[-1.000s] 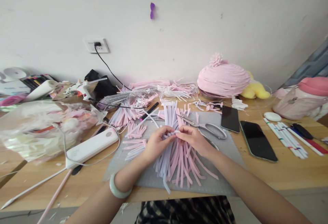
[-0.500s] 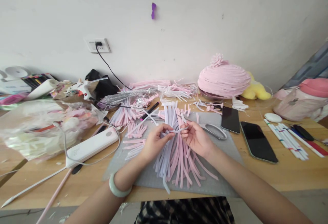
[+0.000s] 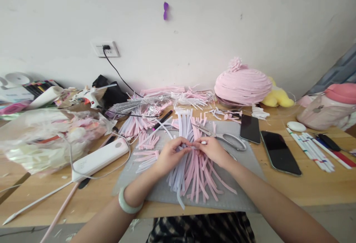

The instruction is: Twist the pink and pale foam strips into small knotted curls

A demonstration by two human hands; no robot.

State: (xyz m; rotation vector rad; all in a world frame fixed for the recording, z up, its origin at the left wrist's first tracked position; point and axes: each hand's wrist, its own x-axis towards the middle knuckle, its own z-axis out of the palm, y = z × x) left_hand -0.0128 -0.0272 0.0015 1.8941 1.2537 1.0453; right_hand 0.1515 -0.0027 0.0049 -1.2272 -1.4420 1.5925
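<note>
Left hand [image 3: 172,157] and right hand [image 3: 213,152] close together over the middle of the mat [image 3: 247,162]. Fingers of both pinching one pale strip [image 3: 204,143]. Lilac strips [image 3: 177,172] and pink strips [image 3: 197,187] fanned on mat, below hands. Scissors [image 3: 210,133] toward mat's far right; larger phone [image 3: 279,153] right of mat.

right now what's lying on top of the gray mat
Pale lavender strips, pink strips and scissors, among others. Whatever lies directly behind the left hand and right hand is hidden.
</note>
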